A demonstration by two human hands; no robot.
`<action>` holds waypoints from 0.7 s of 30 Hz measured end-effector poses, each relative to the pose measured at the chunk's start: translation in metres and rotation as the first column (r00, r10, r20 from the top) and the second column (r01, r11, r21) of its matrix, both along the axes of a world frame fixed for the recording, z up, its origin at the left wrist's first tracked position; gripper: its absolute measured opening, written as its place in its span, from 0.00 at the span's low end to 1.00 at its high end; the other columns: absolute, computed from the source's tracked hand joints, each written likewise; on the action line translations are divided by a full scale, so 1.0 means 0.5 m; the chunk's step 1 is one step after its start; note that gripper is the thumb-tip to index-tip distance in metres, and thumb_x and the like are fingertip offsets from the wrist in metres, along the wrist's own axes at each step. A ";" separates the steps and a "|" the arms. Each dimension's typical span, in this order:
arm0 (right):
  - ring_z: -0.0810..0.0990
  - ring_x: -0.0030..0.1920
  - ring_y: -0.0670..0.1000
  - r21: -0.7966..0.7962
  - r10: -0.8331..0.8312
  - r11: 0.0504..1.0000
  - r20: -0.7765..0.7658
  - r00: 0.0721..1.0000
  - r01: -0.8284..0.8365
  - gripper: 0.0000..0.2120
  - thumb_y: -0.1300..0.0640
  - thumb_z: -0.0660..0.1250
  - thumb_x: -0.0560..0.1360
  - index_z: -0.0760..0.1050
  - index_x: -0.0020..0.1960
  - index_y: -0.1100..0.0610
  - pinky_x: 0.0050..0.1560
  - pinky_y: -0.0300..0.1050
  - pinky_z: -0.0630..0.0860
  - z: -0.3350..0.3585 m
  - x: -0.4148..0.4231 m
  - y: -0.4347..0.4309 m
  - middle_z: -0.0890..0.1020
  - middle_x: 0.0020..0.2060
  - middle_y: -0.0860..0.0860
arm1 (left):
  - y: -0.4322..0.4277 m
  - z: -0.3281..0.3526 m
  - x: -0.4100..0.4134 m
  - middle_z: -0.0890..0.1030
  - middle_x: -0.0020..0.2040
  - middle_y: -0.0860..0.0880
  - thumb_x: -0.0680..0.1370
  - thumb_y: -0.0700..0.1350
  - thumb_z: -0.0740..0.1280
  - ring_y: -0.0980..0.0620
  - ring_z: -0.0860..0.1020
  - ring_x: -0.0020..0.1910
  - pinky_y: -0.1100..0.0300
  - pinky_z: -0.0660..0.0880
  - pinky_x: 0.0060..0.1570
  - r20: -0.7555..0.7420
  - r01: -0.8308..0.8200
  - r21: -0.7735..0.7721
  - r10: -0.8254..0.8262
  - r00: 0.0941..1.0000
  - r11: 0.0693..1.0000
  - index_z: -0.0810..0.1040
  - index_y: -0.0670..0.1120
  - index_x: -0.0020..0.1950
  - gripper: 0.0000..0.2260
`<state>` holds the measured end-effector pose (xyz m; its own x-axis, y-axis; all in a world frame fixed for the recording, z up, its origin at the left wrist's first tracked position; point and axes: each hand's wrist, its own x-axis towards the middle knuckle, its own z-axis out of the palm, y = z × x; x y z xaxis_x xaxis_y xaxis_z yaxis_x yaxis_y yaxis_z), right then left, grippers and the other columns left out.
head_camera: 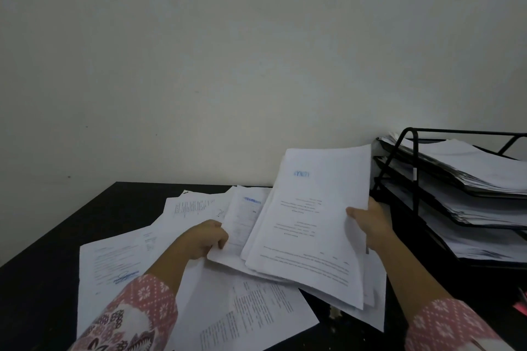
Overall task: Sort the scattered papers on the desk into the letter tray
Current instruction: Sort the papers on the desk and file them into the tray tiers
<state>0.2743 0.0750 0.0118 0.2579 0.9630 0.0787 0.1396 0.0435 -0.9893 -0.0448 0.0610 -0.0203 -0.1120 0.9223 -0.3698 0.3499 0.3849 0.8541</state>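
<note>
the right hand [370,225] grips the right edge of a thick stack of papers [310,225], thumb on top, fingers hidden behind, lifting it tilted just beside the black letter tray [413,168]; the left hand [205,239] pinches a loose sheet [242,219] with curled fingers. more scattered papers [119,262] lie on the dark desk [42,279]; the tray's tiers already hold paper.

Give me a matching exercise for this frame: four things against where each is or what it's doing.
Things:
1. left hand
2. right hand
3. letter tray
4. loose sheets

States:
A. lie flat on the black desk
B. grips the raised stack at its right edge
C. stands far right, tiers holding paper
D. grips a sheet left of the stack

Pairs: 1-D, 2-B, 3-C, 4-A
</note>
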 end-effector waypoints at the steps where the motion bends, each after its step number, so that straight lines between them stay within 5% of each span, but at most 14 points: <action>1: 0.72 0.54 0.52 -0.013 0.013 1.000 0.017 1.000 -0.012 0.22 0.70 0.61 0.77 0.67 0.70 0.61 0.57 0.46 0.69 -0.002 -0.005 0.002 0.74 0.62 0.57 | -0.001 0.001 -0.003 0.75 0.57 0.38 0.73 0.28 0.59 0.41 0.76 0.53 0.58 0.75 0.38 0.038 0.013 -0.028 -0.012 0.999 1.000 0.69 0.35 0.64 0.19; 4: 0.72 0.53 0.52 -0.039 0.050 0.998 0.053 0.997 -0.048 0.21 0.71 0.60 0.76 0.67 0.69 0.62 0.56 0.45 0.69 -0.014 -0.023 0.001 0.75 0.62 0.57 | -0.004 0.002 0.003 0.78 0.48 0.42 0.79 0.39 0.63 0.46 0.77 0.44 0.57 0.75 0.38 0.132 -0.046 -0.014 0.047 0.990 0.999 0.72 0.35 0.61 0.12; 6: 0.72 0.55 0.54 -0.052 0.073 0.996 0.051 0.996 -0.071 0.22 0.71 0.60 0.76 0.67 0.69 0.61 0.57 0.45 0.69 -0.024 -0.034 0.002 0.74 0.63 0.58 | 0.004 -0.011 0.005 0.79 0.53 0.41 0.78 0.45 0.66 0.44 0.78 0.50 0.54 0.76 0.48 0.002 -0.060 0.035 0.060 0.998 0.998 0.73 0.36 0.62 0.17; 9: 0.73 0.59 0.57 -0.073 0.109 0.992 0.038 0.993 -0.106 0.23 0.71 0.61 0.76 0.67 0.70 0.61 0.59 0.47 0.70 -0.030 -0.048 0.001 0.74 0.63 0.58 | 0.006 -0.013 0.019 0.75 0.60 0.41 0.76 0.42 0.68 0.43 0.74 0.58 0.55 0.72 0.56 -0.202 -0.027 0.066 0.040 0.979 0.997 0.72 0.38 0.62 0.17; 12: 0.73 0.57 0.55 -0.101 0.143 0.985 0.034 0.989 -0.139 0.22 0.70 0.62 0.76 0.67 0.70 0.61 0.60 0.48 0.70 -0.033 -0.055 0.002 0.74 0.64 0.58 | 0.002 0.004 0.038 0.71 0.53 0.42 0.77 0.39 0.63 0.45 0.70 0.52 0.57 0.68 0.50 -0.128 -0.046 0.031 0.049 0.991 0.998 0.69 0.40 0.54 0.07; 16: 0.73 0.54 0.53 -0.113 0.165 0.980 0.013 0.986 -0.162 0.21 0.68 0.62 0.77 0.67 0.69 0.62 0.56 0.45 0.70 -0.031 -0.067 0.000 0.74 0.63 0.58 | 0.004 0.018 0.048 0.72 0.65 0.43 0.77 0.53 0.65 0.43 0.72 0.60 0.53 0.70 0.58 0.028 -0.020 0.101 0.017 0.999 0.995 0.69 0.42 0.67 0.23; 21: 0.74 0.52 0.53 -0.072 0.140 0.986 -0.097 0.985 -0.147 0.18 0.66 0.64 0.77 0.70 0.67 0.63 0.53 0.45 0.71 -0.024 -0.071 -0.002 0.76 0.61 0.59 | -0.014 0.038 0.063 0.75 0.56 0.49 0.76 0.40 0.68 0.51 0.74 0.51 0.63 0.71 0.42 -0.085 0.157 0.408 -0.133 0.987 0.900 0.68 0.47 0.60 0.15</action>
<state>0.2390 0.0739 -0.0001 0.1189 0.9928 -0.0160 0.0463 -0.0216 -0.9987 -0.0132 0.0538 -0.0013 0.0256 0.9984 0.0496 0.4245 -0.0558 0.9037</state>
